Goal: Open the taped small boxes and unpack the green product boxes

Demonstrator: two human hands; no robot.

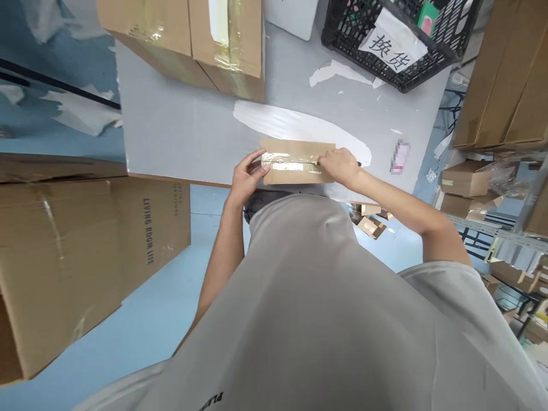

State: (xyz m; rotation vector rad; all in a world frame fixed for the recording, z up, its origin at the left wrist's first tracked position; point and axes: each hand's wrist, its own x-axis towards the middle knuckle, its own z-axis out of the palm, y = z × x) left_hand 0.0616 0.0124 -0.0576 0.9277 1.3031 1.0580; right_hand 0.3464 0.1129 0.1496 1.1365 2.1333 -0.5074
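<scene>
Grey table (180, 131). Big carton (64, 251) on the floor, left. Taped cartons (188, 40) far left on the table; black crate (428, 63) far right. Small box (295, 148) at the near table edge, centre. Left hand (247, 176) curled, gripping its left end. Right hand (340, 165) closed on a small tool (317, 164), tip on the tape seam (286, 165).

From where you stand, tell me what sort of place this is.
Probably a warehouse packing area: stacked cardboard cartons, a labelled black crate, and a small taped parcel on the table.
</scene>
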